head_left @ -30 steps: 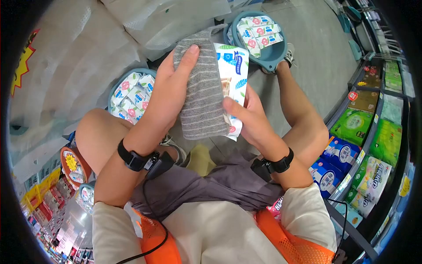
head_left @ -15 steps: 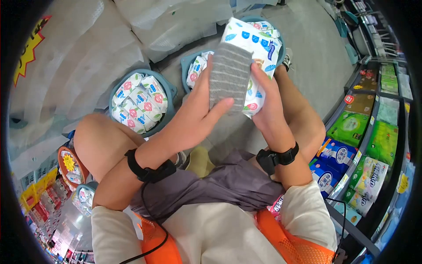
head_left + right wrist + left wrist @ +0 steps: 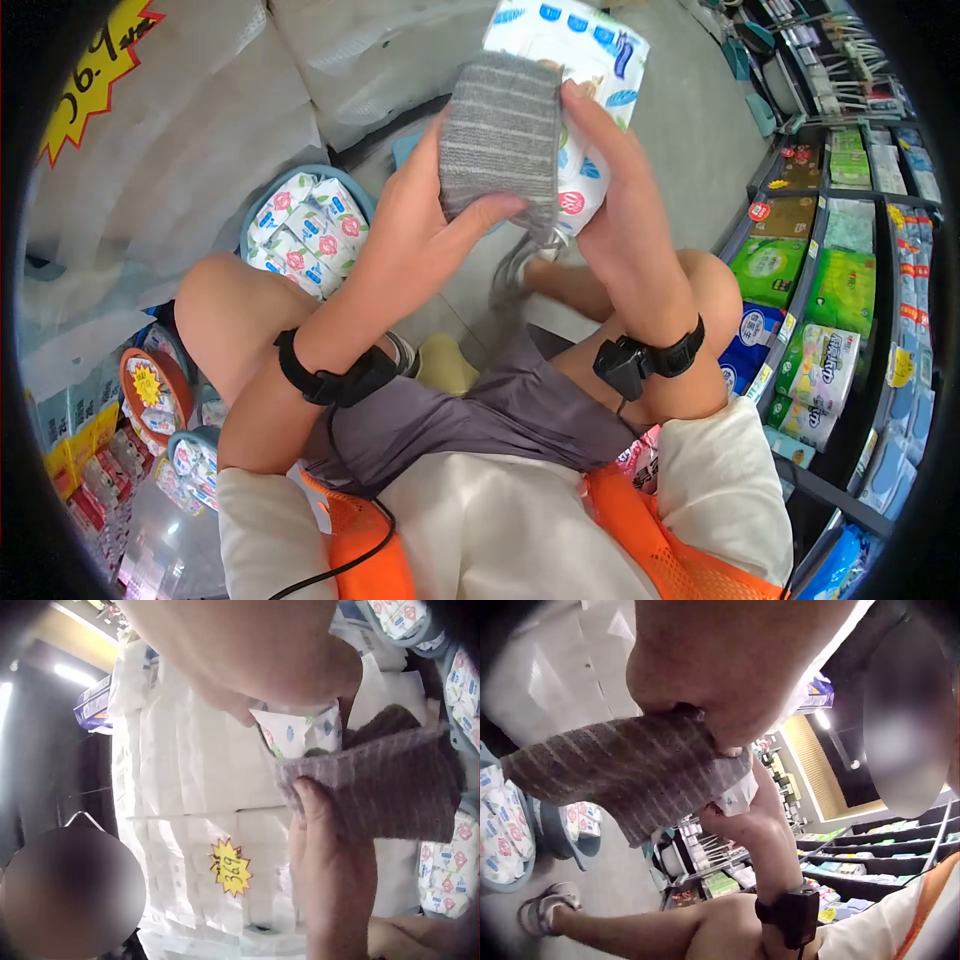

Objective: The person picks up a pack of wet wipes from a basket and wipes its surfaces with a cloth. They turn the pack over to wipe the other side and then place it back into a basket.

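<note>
The left hand [image 3: 425,215] grips a grey striped cloth [image 3: 500,140], its thumb across the lower front. Beside it the right hand [image 3: 625,190] holds a white packet with blue leaf prints [image 3: 625,75], partly behind the cloth, thumb at the cloth's upper right edge. In the left wrist view, the striped cloth [image 3: 622,769] hangs from the left hand [image 3: 720,675]. The right wrist view has the packet [image 3: 304,733] under the right hand [image 3: 300,667], with the cloth [image 3: 382,780] against it and the left thumb on the cloth.
A blue basin [image 3: 366,196] of small white packs stands on the floor at left. Shelves of green and blue packages [image 3: 768,268] line the right side. Orange and blue tubs stand at lower left. Large plastic-wrapped bundles [image 3: 190,130] rise at upper left; the person's bent knees flank the hands.
Cloth and packet have moved up and right overall, the packet now showing more above the cloth. The left hand's grip has shifted to the cloth's lower left. The right-hand-side leg has drawn inward.
</note>
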The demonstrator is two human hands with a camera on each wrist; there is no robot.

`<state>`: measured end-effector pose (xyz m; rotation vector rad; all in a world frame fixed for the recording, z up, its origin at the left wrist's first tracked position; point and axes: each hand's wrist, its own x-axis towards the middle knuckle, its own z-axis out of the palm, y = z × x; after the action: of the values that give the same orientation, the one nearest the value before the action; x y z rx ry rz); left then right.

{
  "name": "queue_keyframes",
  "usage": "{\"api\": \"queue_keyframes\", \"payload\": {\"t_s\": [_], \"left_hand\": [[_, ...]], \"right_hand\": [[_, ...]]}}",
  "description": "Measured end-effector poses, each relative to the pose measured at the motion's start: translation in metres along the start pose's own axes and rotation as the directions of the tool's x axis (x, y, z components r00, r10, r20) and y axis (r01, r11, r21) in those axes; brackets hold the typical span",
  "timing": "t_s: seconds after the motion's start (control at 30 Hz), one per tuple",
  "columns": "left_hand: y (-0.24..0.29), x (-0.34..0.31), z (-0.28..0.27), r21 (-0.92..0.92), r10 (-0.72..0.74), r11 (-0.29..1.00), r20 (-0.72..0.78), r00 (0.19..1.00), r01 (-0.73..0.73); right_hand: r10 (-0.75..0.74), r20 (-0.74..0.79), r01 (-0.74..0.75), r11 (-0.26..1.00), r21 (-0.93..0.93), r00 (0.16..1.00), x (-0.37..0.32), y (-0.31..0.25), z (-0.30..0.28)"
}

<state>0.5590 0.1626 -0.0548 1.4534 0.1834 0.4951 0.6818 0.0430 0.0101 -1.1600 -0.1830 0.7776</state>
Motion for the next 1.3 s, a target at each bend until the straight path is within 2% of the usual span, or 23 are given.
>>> {"api": "queue_keyframes", "payload": {"t_s": [0.1, 0.23, 0.37, 0.43, 0.5, 0.57, 0.6, 0.77, 0.83, 0.93, 1.03, 1.13, 1.3], "left_hand": [[-0.002, 0.004, 0.009, -0.049, -0.01, 0.999, -0.079, 0.997, 0.006], [-0.013, 0.011, 0.0, -0.015, -0.099, 0.995, -0.144, 0.985, 0.098], [-0.011, 0.024, -0.02, 0.117, -0.163, 0.977, -0.13, 0.978, 0.178], [-0.002, 0.024, -0.032, 0.2, -0.212, 0.952, -0.119, 0.97, 0.233], [0.003, 0.014, -0.041, 0.36, -0.177, 0.911, -0.102, 0.979, 0.203], [0.009, -0.004, -0.043, 0.468, -0.072, 0.877, -0.094, 0.993, 0.108], [0.008, -0.011, -0.041, 0.511, -0.023, 0.857, -0.09, 0.996, 0.066], [0.016, -0.034, -0.032, 0.374, 0.001, 0.926, -0.142, 0.99, 0.052], [0.024, -0.023, -0.014, 0.268, -0.02, 0.959, -0.266, 0.964, 0.094], [0.027, -0.021, -0.008, 0.446, 0.067, 0.894, -0.234, 0.97, 0.046], [0.021, -0.022, -0.007, 0.418, 0.141, 0.908, -0.293, 0.946, -0.006], [0.032, -0.023, -0.009, 0.457, 0.13, 0.889, -0.335, 0.933, 0.04], [0.058, -0.013, -0.025, 0.424, 0.166, 0.906, -0.304, 0.938, -0.023]], "right_hand": [[-0.038, 0.04, 0.036, 0.997, 0.062, 0.998, 0.014, 0.004, 0.0], [0.094, 0.041, -0.1, 0.983, 0.157, 0.995, 0.039, 0.024, 0.0], [0.233, 0.06, -0.24, 0.959, 0.149, 0.971, 0.062, 0.024, -0.007], [0.252, 0.033, -0.254, 0.952, 0.169, 0.967, 0.065, 0.017, 0.002], [0.296, 0.016, -0.293, 0.934, 0.203, 0.955, 0.056, 0.01, 0.009], [0.328, -0.001, -0.318, 0.917, 0.241, 0.945, 0.044, 0.0, 0.013], [0.301, 0.009, -0.294, 0.924, 0.243, 0.954, 0.039, -0.005, 0.015], [0.226, 0.077, -0.239, 0.928, 0.287, 0.971, 0.005, 0.004, 0.025], [0.205, 0.082, -0.22, 0.931, 0.29, 0.975, 0.0, 0.013, 0.027], [0.177, 0.073, -0.19, 0.948, 0.256, 0.982, -0.002, 0.022, 0.031], [0.128, 0.097, -0.146, 0.967, 0.21, 0.987, 0.0, 0.027, 0.035], [0.087, 0.17, -0.122, 0.97, 0.212, 0.982, 0.003, 0.029, 0.043], [-0.026, 0.259, -0.042, 0.966, 0.254, 0.966, 0.009, 0.022, 0.051]]}}
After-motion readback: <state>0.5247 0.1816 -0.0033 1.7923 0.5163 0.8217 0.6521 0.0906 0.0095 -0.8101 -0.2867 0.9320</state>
